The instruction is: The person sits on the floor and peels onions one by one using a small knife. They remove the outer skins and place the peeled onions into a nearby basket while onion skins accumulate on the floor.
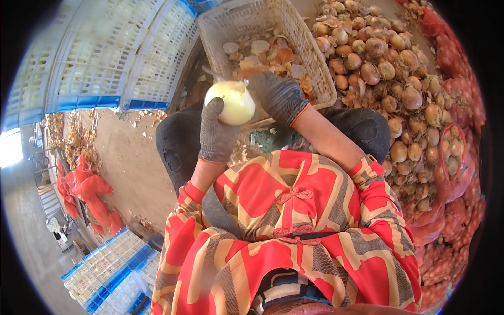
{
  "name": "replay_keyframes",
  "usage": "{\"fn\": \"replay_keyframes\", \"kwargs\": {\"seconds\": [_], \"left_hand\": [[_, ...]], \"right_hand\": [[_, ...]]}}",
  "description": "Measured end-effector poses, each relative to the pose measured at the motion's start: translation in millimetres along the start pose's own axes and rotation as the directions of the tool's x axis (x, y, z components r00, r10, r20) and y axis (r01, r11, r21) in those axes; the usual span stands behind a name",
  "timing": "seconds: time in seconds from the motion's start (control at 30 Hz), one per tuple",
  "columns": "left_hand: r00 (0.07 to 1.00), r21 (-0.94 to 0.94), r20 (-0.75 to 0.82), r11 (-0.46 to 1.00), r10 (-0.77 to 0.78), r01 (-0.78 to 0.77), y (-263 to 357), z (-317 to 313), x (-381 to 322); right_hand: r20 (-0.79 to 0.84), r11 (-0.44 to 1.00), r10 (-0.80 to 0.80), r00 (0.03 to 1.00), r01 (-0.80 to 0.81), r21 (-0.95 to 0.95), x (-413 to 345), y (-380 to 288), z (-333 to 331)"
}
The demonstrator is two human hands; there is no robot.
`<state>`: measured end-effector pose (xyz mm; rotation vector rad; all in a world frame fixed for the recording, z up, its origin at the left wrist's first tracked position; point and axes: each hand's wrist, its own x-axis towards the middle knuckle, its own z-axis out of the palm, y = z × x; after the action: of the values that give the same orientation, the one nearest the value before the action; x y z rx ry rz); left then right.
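My left hand (220, 132), in a grey knit glove, holds a large onion (230, 103) from below with the thumb over its near side. The onion looks pale and mostly peeled, with a small brownish patch at its top. My right hand (278, 96), gloved in darker grey with an orange cuff, is curled at the onion's right side. Its fingers are blurred, and I cannot tell whether something is in them. Just beyond both hands stands a dirty, pale plastic crate (321, 65) with onion skins (275, 55) inside.
A heap of unpeeled onions (409, 98) lies to the right, bordered by red mesh sacks (456, 173) of onions. White plastic crates (94, 51) with pale contents stand at the upper left; more blue-rimmed crates (114, 267) are at lower left. Red mesh bags (88, 185) and skins litter the floor.
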<state>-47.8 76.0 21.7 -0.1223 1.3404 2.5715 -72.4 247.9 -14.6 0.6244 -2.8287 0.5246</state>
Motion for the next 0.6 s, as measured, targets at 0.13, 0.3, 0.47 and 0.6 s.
{"fn": "replay_keyframes", "kwargs": {"seconds": [0.13,0.3,0.47,0.6], "left_hand": [[0.997,-0.16,-0.059,0.986,-0.056,0.046,14.7,3.7,8.4],[0.993,-0.021,-0.111,0.999,0.047,-0.05,18.0,-9.8,10.5],[0.969,0.327,-0.003,0.916,0.247,-0.232,17.0,-11.3,14.7],[0.96,0.424,-0.017,0.872,0.279,-0.246,21.6,-9.1,13.8]], "right_hand": [[-0.157,0.994,0.045,0.987,-0.028,0.11,6.0,10.3,-0.7],[-0.202,0.972,-0.032,0.979,0.077,0.221,-1.5,-9.4,-33.4],[-0.112,0.975,-0.008,0.994,0.033,0.22,-9.4,-12.8,-31.4],[0.024,0.963,0.008,1.0,-0.014,0.268,-5.7,-16.5,-39.4]]}}
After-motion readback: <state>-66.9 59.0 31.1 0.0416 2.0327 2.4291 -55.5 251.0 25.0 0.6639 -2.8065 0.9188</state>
